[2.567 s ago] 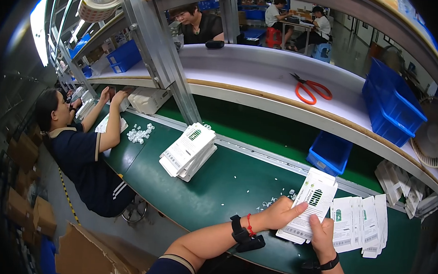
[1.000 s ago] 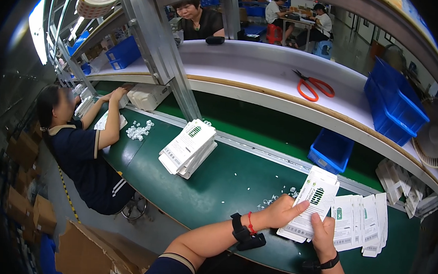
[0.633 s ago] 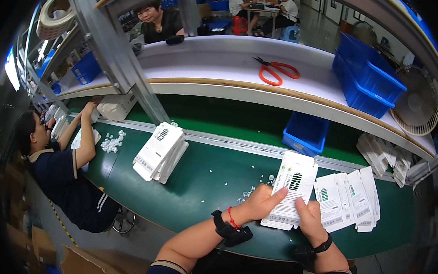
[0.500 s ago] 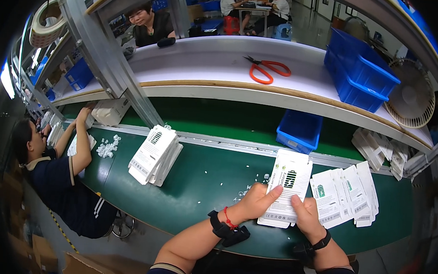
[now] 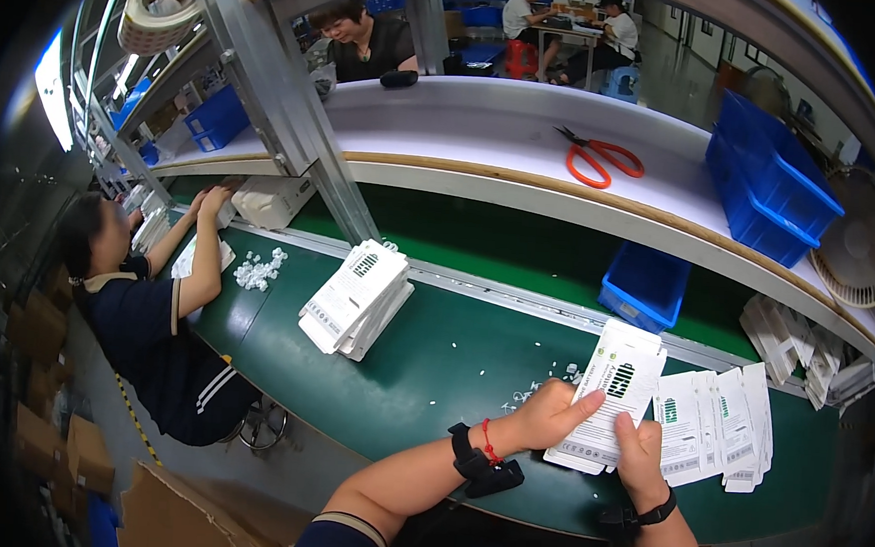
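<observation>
Both hands work one flat white carton blank (image 5: 612, 397) with a green-and-black printed mark, at the near edge of the green surface (image 5: 431, 373). Left hand (image 5: 547, 413) grips its left long edge, thumb on top and fingers apparently curled under, index finger stretched along the face. Right hand (image 5: 640, 456) pinches the near short end, thumb pressing down from above. The blank lies tilted, far end toward the shelf and partly lifted off the surface; a two-handed hold like this suits squaring or opening a flat piece, judging by the grip.

Just right of it, touching or nearly so, a fanned row of similar flat blanks (image 5: 717, 423) overlaps like shingles, likely so that each one can be picked off singly. Small white scraps (image 5: 541, 382) dot the surface just left of the held blank.

Well apart to the left, a neat stack of the same white blanks (image 5: 358, 297) sits mid-surface, within reach of neither hand.

Further left a seated co-worker (image 5: 144, 326) in a dark top reaches both arms up toward a white box (image 5: 272, 198) under the lower shelf; a small heap of white bits (image 5: 257, 268) lies by that person's elbow.

On the white shelf (image 5: 486, 136) above: orange-handled scissors (image 5: 597, 159) lying flat, a blue bin (image 5: 769, 183) at the right. A second blue bin (image 5: 645, 286) sits under the shelf, behind the fanned blanks. Fan grille (image 5: 865, 250) at far right.
</observation>
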Demonstrator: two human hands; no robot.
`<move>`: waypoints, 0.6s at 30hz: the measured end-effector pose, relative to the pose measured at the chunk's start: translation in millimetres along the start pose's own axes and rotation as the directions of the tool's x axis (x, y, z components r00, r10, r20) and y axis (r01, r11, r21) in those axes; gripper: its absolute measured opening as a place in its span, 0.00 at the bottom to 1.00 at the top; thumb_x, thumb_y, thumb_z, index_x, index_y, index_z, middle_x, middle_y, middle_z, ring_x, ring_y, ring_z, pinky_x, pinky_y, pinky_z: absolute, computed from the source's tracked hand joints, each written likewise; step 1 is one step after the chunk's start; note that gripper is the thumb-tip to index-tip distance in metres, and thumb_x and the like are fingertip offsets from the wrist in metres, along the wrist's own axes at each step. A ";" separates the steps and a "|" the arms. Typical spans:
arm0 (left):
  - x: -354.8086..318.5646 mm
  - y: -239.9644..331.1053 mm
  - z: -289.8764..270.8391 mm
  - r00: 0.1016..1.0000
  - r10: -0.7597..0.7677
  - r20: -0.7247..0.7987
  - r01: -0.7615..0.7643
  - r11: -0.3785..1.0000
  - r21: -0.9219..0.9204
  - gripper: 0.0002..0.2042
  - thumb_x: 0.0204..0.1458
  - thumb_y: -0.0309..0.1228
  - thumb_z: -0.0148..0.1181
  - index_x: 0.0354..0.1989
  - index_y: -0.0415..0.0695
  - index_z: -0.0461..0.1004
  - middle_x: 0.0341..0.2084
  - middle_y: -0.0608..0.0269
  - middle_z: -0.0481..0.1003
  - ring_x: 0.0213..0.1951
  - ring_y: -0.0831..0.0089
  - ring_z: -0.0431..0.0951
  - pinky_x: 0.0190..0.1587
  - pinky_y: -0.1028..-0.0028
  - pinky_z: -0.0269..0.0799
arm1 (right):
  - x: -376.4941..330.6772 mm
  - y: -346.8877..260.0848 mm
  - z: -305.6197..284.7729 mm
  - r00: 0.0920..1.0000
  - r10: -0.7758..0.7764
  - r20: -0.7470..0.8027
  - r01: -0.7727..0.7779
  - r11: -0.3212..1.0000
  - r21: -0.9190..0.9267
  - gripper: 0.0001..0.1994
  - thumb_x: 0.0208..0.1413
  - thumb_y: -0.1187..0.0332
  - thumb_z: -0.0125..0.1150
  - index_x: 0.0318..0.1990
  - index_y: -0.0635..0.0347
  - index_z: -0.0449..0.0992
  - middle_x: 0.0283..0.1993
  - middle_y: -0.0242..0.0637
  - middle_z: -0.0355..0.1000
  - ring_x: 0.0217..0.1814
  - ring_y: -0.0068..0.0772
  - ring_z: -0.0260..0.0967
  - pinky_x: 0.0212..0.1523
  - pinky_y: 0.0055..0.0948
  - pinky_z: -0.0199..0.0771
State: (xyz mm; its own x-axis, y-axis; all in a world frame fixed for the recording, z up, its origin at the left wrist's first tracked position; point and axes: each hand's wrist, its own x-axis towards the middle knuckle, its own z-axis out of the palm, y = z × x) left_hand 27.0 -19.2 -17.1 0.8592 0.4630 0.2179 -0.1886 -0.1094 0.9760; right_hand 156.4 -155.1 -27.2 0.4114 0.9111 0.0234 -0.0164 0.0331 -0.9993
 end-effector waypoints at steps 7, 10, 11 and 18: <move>1.1 4.6 -2.0 0.999 -0.023 0.036 0.023 1.000 -0.003 0.20 0.62 0.39 0.44 0.38 0.31 0.75 0.27 0.53 0.79 0.29 0.74 0.78 0.33 0.74 0.72 | 1.5 -3.7 -1.7 1.000 0.008 0.025 -0.008 1.000 -0.013 0.19 0.63 0.62 0.48 0.44 0.73 0.74 0.42 0.41 0.75 0.42 0.26 0.70 0.44 0.25 0.68; 1.1 1.4 -3.8 0.997 -0.035 0.067 0.033 0.999 0.027 0.20 0.62 0.39 0.44 0.38 0.30 0.75 0.29 0.55 0.79 0.31 0.76 0.77 0.34 0.75 0.72 | 1.5 -6.2 2.8 0.999 -0.035 -0.004 0.035 0.999 0.024 0.18 0.63 0.63 0.48 0.43 0.74 0.75 0.39 0.41 0.75 0.40 0.25 0.70 0.42 0.25 0.69; 0.9 -0.2 -4.0 0.997 -0.027 0.074 0.023 0.999 0.047 0.21 0.62 0.39 0.44 0.38 0.31 0.75 0.28 0.55 0.79 0.31 0.76 0.77 0.34 0.75 0.72 | 1.5 -5.3 2.6 0.999 -0.035 -0.002 0.035 0.999 0.024 0.18 0.63 0.63 0.48 0.43 0.74 0.75 0.39 0.41 0.75 0.40 0.25 0.70 0.42 0.25 0.69; 2.0 3.4 -2.2 0.997 -0.022 0.069 0.020 0.999 0.037 0.20 0.62 0.39 0.44 0.37 0.30 0.75 0.28 0.54 0.79 0.30 0.75 0.77 0.33 0.75 0.72 | 0.2 -3.0 -2.6 0.999 -0.020 0.026 0.021 0.999 -0.032 0.19 0.63 0.61 0.48 0.44 0.73 0.74 0.42 0.40 0.74 0.42 0.25 0.69 0.44 0.25 0.68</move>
State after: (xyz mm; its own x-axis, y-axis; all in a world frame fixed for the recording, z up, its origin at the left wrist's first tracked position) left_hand 27.0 -16.6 -13.3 0.8940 0.4034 0.1952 -0.1537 -0.1330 0.9791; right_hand 158.9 -156.1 -24.3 0.3876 0.9208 0.0440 0.0214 0.0388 -0.9990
